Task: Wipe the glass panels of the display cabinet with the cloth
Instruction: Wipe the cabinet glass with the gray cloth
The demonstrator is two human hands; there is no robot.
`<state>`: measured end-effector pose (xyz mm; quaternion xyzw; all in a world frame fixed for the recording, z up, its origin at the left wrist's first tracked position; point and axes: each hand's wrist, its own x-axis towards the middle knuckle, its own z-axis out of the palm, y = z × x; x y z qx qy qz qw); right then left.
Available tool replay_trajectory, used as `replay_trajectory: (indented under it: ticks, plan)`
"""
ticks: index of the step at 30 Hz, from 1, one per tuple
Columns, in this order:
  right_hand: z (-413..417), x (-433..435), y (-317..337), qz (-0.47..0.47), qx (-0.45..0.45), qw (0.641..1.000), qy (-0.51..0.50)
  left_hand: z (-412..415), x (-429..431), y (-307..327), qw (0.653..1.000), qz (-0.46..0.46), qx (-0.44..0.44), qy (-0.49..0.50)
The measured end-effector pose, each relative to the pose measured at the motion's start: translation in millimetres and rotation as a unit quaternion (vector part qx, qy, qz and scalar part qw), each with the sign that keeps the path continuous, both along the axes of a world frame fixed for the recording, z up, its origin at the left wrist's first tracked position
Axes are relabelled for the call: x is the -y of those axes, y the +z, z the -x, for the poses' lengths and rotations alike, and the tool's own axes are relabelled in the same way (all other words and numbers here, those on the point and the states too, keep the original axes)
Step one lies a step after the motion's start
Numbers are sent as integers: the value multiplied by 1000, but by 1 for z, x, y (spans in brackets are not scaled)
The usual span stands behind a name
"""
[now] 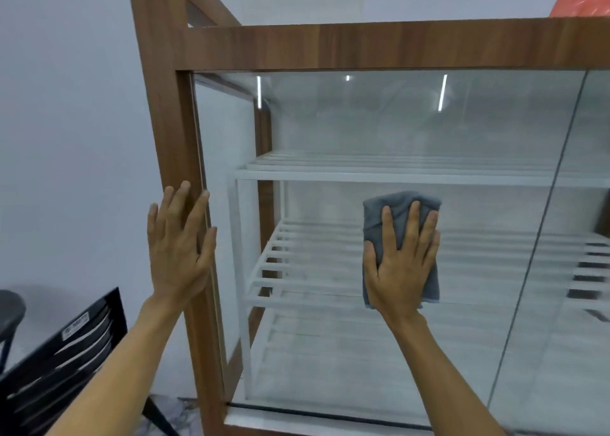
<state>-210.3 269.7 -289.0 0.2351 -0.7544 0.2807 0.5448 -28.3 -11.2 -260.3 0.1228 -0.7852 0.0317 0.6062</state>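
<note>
The gray cloth [401, 214] is pressed flat against the cabinet's glass panel [379, 125] by the right hand [401, 264], fingers straight. The left hand [180, 240], fingers spread and released, is laid on the wooden frame [165, 122].

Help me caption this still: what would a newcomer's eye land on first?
The right hand, pressing a folded grey cloth flat against the front glass panel, right of centre. Next the left hand, spread flat on the cabinet's wooden corner post at left, then the white slatted shelves behind the glass.
</note>
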Motion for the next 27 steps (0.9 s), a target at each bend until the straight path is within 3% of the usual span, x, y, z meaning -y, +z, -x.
replay_trajectory:
  ticks: [6, 15, 22, 27]
  plan:
    - [-44, 96, -18, -52, -11, 999, -2, 4, 43, -8, 997, 63, 37, -29]
    - [-82, 197, 12, -52, -35, 998, -25, 25, 51, -16, 994, 67, -20, -78]
    - [-75, 178, 47, -25, -40, 998, -40, 25, 38, -6, 994, 80, -11, -75]
    - [-57, 131, 66, 69, 1, 997, -45, 19, 34, 0, 997, 63, -13, -54]
